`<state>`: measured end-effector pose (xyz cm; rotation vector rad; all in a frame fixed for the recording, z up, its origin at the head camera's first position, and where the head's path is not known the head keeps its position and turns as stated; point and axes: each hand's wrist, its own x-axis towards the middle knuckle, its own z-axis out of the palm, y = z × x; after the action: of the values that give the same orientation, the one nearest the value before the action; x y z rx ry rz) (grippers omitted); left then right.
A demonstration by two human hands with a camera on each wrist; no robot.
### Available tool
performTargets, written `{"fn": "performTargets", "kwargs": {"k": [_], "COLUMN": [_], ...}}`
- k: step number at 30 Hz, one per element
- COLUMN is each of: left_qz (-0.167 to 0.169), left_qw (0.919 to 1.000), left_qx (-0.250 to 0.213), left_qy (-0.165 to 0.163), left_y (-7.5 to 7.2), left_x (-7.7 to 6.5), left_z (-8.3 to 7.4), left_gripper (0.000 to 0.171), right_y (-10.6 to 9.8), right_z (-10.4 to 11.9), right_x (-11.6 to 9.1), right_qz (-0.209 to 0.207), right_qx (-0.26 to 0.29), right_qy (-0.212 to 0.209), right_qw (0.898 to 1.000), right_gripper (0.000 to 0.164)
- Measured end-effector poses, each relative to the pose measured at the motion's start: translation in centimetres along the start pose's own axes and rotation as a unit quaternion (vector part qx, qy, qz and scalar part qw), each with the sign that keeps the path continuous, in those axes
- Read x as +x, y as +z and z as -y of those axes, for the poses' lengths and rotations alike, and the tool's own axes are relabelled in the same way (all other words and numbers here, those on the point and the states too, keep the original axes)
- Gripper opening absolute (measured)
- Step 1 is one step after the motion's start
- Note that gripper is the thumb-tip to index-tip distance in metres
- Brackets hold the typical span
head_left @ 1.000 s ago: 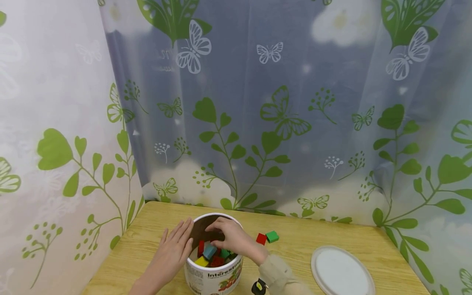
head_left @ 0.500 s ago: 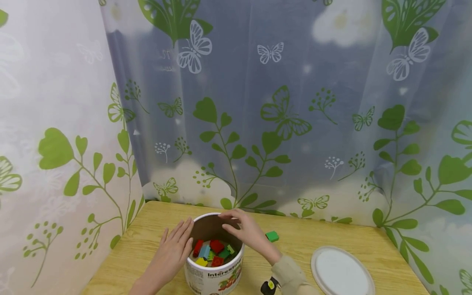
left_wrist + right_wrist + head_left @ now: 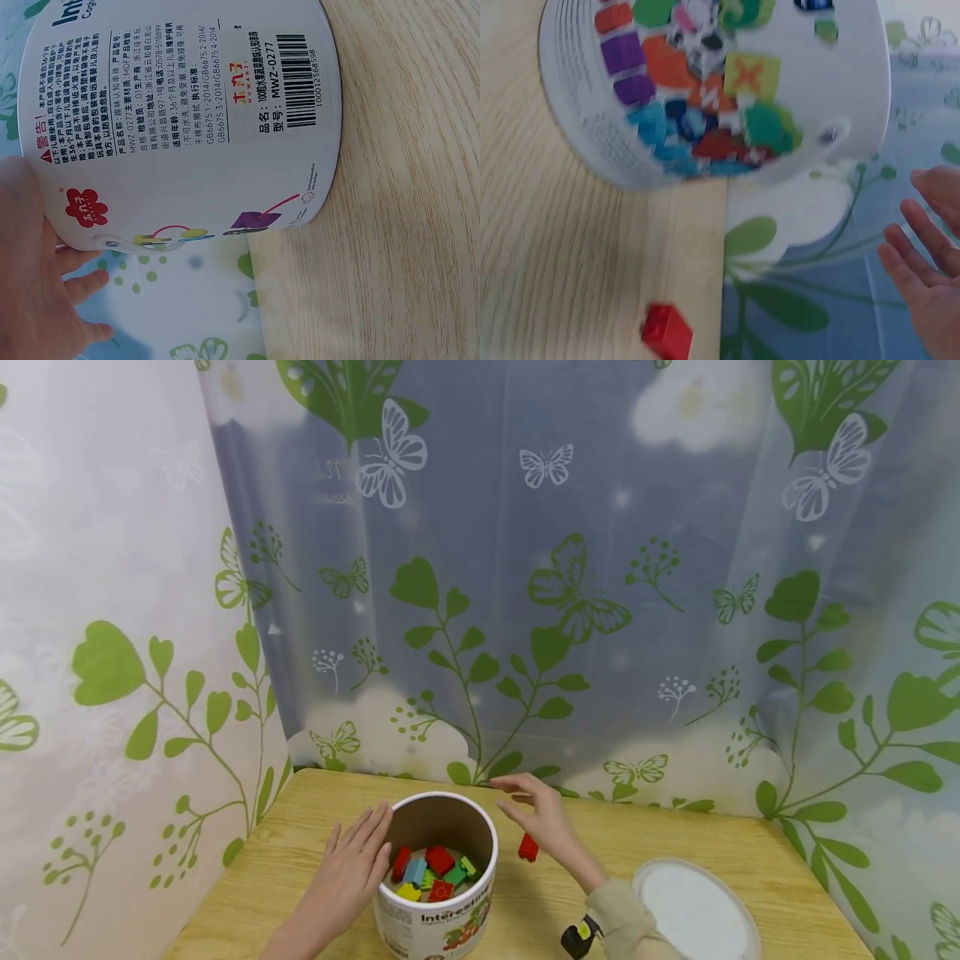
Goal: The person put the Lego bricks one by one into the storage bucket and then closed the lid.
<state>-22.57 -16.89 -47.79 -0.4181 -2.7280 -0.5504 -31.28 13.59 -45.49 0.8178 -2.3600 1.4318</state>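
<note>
A white printed bucket (image 3: 465,920) stands on the table, with red, blue, yellow and green toy building blocks (image 3: 440,860) lying on its floor. My left hand (image 3: 352,864) rests with straight fingers against the bucket's left rim; in the left wrist view that hand (image 3: 37,277) is beside the labelled wall. To the right of the bucket, my right hand (image 3: 546,820) is raised over the table, fingers spread and holding nothing. A red block (image 3: 528,847) lies on the table below it. In the right wrist view, the same red block (image 3: 667,331) is apart from the fingers (image 3: 919,240).
A round white lid (image 3: 693,910) lies on the table (image 3: 600,835) at the right, partly behind the right sleeve (image 3: 626,914). A patterned curtain (image 3: 480,610) hangs along the table's back edge, with another at the left.
My right hand has come up out of the bucket and moved right, over the table. A blue block that was near its fingers now lies among the others. My left hand has stayed put.
</note>
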Motion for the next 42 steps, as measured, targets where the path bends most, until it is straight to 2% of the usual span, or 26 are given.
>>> {"fn": "performTargets", "kwargs": {"k": [1, 6, 10, 16, 20, 24, 29, 35, 42], "left_qz": [-0.001, -0.004, -0.003, -0.002, -0.001, 0.005, 0.003, -0.006, -0.003], "left_qw": [1.0, 1.0, 1.0, 1.0, 1.0, 1.0, 1.0, 0.9999, 1.0], "left_qx": [0.001, 0.002, 0.002, 0.003, 0.003, 0.0, -0.006, -0.007, -0.001], "left_qy": [0.0, 0.001, 0.002, 0.003, 0.003, 0.002, 0.001, 0.004, 0.004], "left_y": [0.0, 0.1, 0.1, 0.0, 0.0, 0.0, 0.0, 0.0, -0.1], "left_x": [0.0, 0.0, 0.0, 0.0, 0.0, 0.0, 0.0, 0.0, 0.0], "left_z": [0.0, 0.1, 0.1, 0.1, 0.1, 0.0, 0.0, 0.0, 0.0], "left_gripper": [0.05, 0.05, 0.05, 0.051, 0.05, 0.051, 0.05, 0.05, 0.05], "right_y": [-0.3, -1.7, -2.2, -2.8, -3.2, -3.5, -3.6, -3.5, -3.3], "right_z": [0.1, -2.0, -4.7, -7.5, -9.0, -9.8, -10.5, -11.3, -11.5], "right_x": [-0.1, -0.5, -0.7, -1.7, -2.4, -3.0, -3.6, -4.1, -4.7], "right_qz": [-0.003, -0.02, -0.021, 0.008, 0.042, 0.077, 0.102, 0.097, 0.076], "right_qx": [0.003, -0.008, -0.027, -0.062, -0.09, -0.111, -0.117, -0.146, -0.161], "right_qy": [0.01, 0.052, 0.077, 0.112, 0.108, 0.116, 0.131, 0.125, 0.156], "right_qw": [1.0, 0.998, 0.996, 0.992, 0.989, 0.984, 0.979, 0.976, 0.972], "right_gripper": [0.034, 0.037, 0.039, 0.04, 0.041, 0.042, 0.045, 0.038, 0.034]}}
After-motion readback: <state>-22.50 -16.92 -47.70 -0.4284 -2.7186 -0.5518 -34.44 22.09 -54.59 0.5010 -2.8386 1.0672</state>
